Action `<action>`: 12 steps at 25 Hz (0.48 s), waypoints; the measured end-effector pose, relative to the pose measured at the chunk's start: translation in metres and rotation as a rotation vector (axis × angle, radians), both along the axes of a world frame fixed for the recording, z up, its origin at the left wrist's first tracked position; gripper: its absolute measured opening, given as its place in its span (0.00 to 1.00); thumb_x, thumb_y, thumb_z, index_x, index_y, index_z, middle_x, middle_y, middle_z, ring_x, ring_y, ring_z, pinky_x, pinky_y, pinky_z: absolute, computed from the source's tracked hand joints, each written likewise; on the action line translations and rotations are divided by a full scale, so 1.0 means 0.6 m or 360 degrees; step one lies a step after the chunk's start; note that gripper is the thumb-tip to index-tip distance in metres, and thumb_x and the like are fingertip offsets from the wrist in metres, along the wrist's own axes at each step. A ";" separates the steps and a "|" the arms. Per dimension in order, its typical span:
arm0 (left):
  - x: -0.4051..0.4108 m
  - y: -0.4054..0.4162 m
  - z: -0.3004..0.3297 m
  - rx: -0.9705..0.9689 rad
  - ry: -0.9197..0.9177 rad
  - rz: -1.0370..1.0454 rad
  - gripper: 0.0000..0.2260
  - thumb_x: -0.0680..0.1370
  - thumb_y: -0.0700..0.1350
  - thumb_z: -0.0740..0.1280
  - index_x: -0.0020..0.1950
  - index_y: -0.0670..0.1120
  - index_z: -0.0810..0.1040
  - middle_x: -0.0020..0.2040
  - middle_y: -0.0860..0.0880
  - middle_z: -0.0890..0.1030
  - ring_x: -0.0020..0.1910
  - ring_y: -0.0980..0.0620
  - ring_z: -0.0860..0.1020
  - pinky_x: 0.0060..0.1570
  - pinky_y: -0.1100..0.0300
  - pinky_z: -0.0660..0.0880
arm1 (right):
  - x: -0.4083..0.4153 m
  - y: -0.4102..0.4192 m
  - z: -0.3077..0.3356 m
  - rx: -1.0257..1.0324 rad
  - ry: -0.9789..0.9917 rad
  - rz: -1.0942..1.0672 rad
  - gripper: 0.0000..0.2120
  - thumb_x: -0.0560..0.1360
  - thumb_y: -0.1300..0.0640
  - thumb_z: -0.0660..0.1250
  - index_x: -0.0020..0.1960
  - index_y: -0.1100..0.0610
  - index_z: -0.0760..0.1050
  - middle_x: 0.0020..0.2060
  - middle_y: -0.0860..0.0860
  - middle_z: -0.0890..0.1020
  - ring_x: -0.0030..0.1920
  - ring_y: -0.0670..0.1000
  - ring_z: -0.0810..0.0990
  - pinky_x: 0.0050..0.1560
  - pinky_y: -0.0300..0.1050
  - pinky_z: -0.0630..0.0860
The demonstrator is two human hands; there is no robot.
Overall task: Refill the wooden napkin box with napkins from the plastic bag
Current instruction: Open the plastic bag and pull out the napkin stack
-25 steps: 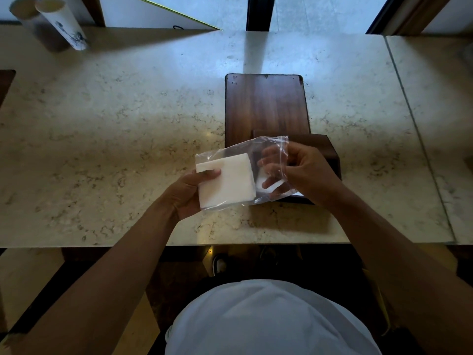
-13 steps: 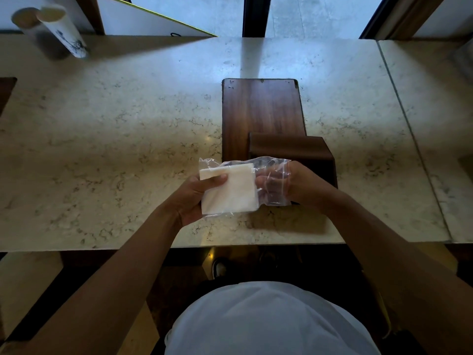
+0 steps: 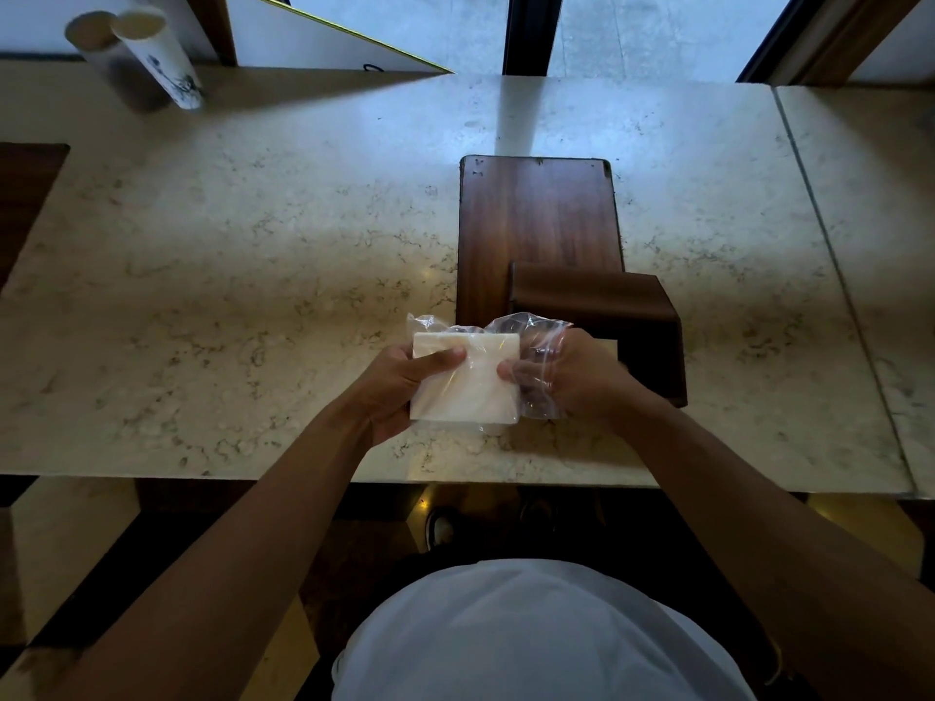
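A white stack of napkins [image 3: 478,384] sits inside a clear plastic bag [image 3: 536,333], held just above the marble counter near its front edge. My left hand [image 3: 399,384] grips the stack's left side through the plastic, thumb on top. My right hand [image 3: 566,376] is inside the bag's open right end, fingertips against the stack's right edge. The dark wooden napkin box [image 3: 607,316] stands right behind my right hand, partly hidden by it; its inside cannot be seen.
A flat wooden board [image 3: 539,220] lies behind the box. The marble counter [image 3: 253,275] has a seam at the right. A white paper cup [image 3: 157,55] stands at the far left corner beside its reflection. The counter's front edge is just below my wrists.
The bag with the napkins has come down and towards me. My right hand has pushed deeper into the bag's open end, up to the stack's edge.
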State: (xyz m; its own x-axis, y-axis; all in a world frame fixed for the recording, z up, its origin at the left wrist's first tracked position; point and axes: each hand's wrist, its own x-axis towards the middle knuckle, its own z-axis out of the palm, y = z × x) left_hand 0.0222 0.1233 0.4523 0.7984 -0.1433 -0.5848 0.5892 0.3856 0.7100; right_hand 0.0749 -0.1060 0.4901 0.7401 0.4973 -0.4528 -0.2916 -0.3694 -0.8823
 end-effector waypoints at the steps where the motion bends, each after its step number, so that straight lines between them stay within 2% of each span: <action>1: 0.000 0.006 0.000 -0.0025 -0.0004 0.0003 0.23 0.70 0.45 0.78 0.63 0.41 0.81 0.58 0.40 0.84 0.56 0.40 0.83 0.47 0.45 0.81 | 0.001 0.001 0.000 -0.0011 -0.0024 0.0003 0.15 0.76 0.59 0.72 0.61 0.63 0.80 0.54 0.59 0.86 0.52 0.58 0.87 0.53 0.61 0.83; 3: -0.001 0.016 -0.002 -0.0073 -0.0009 0.0012 0.22 0.72 0.44 0.77 0.64 0.40 0.80 0.59 0.39 0.83 0.58 0.39 0.82 0.50 0.43 0.81 | 0.004 0.001 -0.002 -0.0045 -0.0080 0.0016 0.15 0.77 0.59 0.72 0.62 0.62 0.80 0.55 0.59 0.85 0.53 0.59 0.86 0.54 0.63 0.82; 6: -0.002 0.030 -0.005 -0.0048 -0.0006 0.0036 0.20 0.75 0.42 0.74 0.65 0.38 0.79 0.64 0.36 0.80 0.62 0.36 0.80 0.58 0.39 0.78 | 0.012 -0.001 -0.004 -0.0068 -0.0081 -0.0081 0.14 0.75 0.56 0.74 0.59 0.58 0.83 0.53 0.56 0.86 0.51 0.56 0.87 0.54 0.61 0.83; 10: -0.005 0.037 0.001 -0.0043 0.0017 0.0072 0.20 0.77 0.41 0.72 0.64 0.32 0.77 0.63 0.33 0.80 0.59 0.37 0.81 0.51 0.45 0.82 | 0.026 -0.003 -0.007 -0.0078 -0.0043 -0.0213 0.05 0.74 0.55 0.74 0.50 0.52 0.85 0.47 0.52 0.88 0.46 0.53 0.88 0.46 0.51 0.85; 12: -0.007 0.040 0.001 -0.0016 -0.0012 0.0089 0.20 0.77 0.40 0.71 0.65 0.30 0.76 0.61 0.33 0.80 0.58 0.36 0.80 0.50 0.45 0.82 | 0.030 -0.004 -0.007 -0.0016 0.0011 -0.0227 0.04 0.76 0.56 0.73 0.49 0.51 0.84 0.48 0.51 0.88 0.46 0.52 0.88 0.42 0.49 0.85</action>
State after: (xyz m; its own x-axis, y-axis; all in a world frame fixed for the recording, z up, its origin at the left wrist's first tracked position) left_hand 0.0182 0.1472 0.4529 0.8099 -0.1045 -0.5772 0.5611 0.4250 0.7103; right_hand 0.0928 -0.1086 0.4858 0.7997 0.3827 -0.4626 -0.3479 -0.3326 -0.8765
